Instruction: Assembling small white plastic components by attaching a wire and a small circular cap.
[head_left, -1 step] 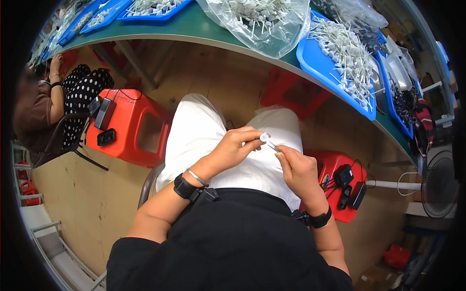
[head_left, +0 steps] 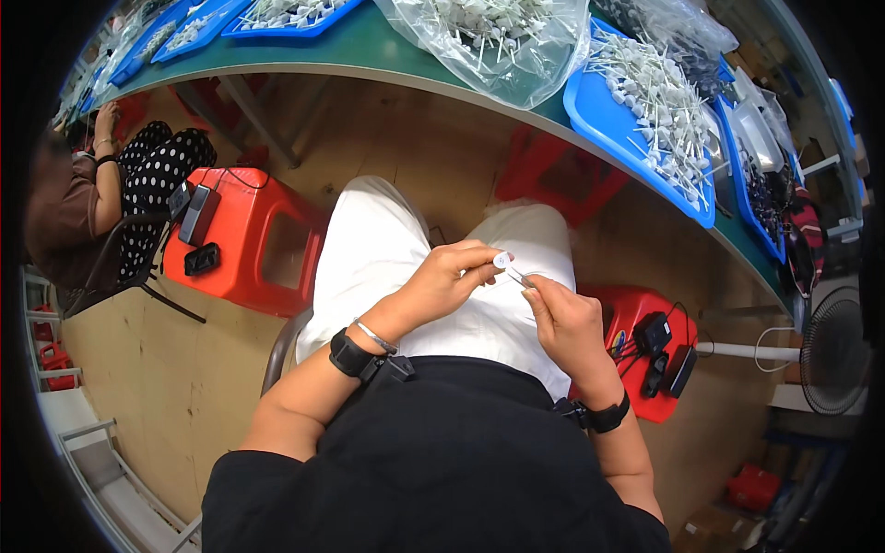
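Note:
Over my lap, my left hand (head_left: 450, 278) pinches a small white round-headed piece (head_left: 501, 261) between thumb and fingers. My right hand (head_left: 564, 318) grips a pair of thin metal tweezers (head_left: 522, 278). The tips of the tweezers are close beside the white piece; whether they touch it is too small to tell. Beyond my knees, a blue tray (head_left: 585, 106) holds many similar white pieces (head_left: 656, 97) with thin stems. To the left of that tray, a clear plastic bag (head_left: 539, 90) lies spread on the green table (head_left: 369, 46), heaped with more of them.
Red stools (head_left: 238, 281) with small black devices stand on both sides of me. A seated person (head_left: 101, 198) is at the far left. More blue trays (head_left: 313, 30) line the table. A dark fan (head_left: 834, 350) stands at the right.

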Motion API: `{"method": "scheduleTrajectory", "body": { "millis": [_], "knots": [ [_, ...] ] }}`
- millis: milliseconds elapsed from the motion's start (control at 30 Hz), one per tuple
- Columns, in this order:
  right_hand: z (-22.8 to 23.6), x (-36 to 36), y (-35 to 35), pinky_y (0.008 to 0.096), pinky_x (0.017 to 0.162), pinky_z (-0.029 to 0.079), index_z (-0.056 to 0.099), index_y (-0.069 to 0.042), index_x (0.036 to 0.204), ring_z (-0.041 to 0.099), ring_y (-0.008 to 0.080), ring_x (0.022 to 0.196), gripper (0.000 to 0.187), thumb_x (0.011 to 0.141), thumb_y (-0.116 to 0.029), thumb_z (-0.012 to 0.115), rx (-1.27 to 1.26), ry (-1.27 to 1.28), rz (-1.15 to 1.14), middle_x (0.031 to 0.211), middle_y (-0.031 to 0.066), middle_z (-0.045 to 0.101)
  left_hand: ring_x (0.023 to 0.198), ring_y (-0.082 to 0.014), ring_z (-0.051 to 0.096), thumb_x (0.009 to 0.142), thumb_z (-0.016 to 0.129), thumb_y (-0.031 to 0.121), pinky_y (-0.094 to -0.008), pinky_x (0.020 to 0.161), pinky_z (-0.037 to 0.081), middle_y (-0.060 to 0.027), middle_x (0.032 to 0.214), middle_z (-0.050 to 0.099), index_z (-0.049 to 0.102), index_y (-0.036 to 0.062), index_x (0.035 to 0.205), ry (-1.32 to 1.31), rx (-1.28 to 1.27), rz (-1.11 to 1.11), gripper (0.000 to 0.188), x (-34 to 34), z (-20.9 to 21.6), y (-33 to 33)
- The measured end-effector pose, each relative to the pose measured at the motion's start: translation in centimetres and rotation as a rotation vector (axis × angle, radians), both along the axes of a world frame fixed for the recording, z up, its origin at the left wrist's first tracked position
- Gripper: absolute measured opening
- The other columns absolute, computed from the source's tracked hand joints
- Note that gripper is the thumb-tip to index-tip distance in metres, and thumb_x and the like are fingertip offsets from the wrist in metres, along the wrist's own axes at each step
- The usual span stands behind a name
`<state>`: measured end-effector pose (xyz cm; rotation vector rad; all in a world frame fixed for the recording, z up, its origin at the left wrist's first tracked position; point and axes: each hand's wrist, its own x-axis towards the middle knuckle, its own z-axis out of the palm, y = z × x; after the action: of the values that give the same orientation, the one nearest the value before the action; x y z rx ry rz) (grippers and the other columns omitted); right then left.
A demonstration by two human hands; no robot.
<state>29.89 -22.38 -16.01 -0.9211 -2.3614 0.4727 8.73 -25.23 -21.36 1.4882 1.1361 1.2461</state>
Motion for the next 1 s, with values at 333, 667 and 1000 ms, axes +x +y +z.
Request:
{"method": "scheduleTrajectory", "body": {
  "millis": [333, 667, 1000],
  "knots": [
    [-0.26, 0.79, 0.37, 0.0338, 0.046, 0.045, 0.067, -0.003, 0.101, 0.06, 0.0219, 0.052, 0.016, 0.089, -0.014, 0.071, 0.167, -0.134, 0.039, 0.067, 0.0066, 0.062, 0.085, -0.0174, 0.059, 0.099, 0.061, 0.01, -0.0304, 0.076, 0.048, -0.0075, 0.095, 0.063, 0.068, 0.0012, 0.116, 0.196, -0.015, -0.082, 0.021, 0.01, -0.74, 0.03],
    [-0.36, 0.71, 0.36, 0.0338, 0.046, 0.045, 0.067, -0.004, 0.098, 0.06, 0.0214, 0.052, 0.015, 0.089, -0.015, 0.071, 0.167, -0.165, 0.057, 0.065, 0.0058, 0.06, 0.089, -0.0201, 0.06, 0.101, 0.057, 0.014, -0.0321, 0.079, 0.048, -0.0094, 0.096, 0.062, 0.066, 0.0021, 0.122, 0.184, -0.033, -0.13, 0.025, 0.5, -0.68, -0.13],
    [-0.44, 0.78, 0.13, 0.0354, 0.048, 0.046, 0.068, -0.004, 0.098, 0.062, 0.0245, 0.054, 0.013, 0.09, -0.014, 0.07, 0.087, -0.234, 0.079, 0.068, 0.0085, 0.064, 0.089, -0.0261, 0.059, 0.098, 0.058, 0.009, -0.0364, 0.081, 0.048, -0.0112, 0.093, 0.061, 0.066, 0.0026, 0.121, 0.277, 0.038, -0.139, 0.025, 0.35, -0.68, -0.21]
  ]
}}
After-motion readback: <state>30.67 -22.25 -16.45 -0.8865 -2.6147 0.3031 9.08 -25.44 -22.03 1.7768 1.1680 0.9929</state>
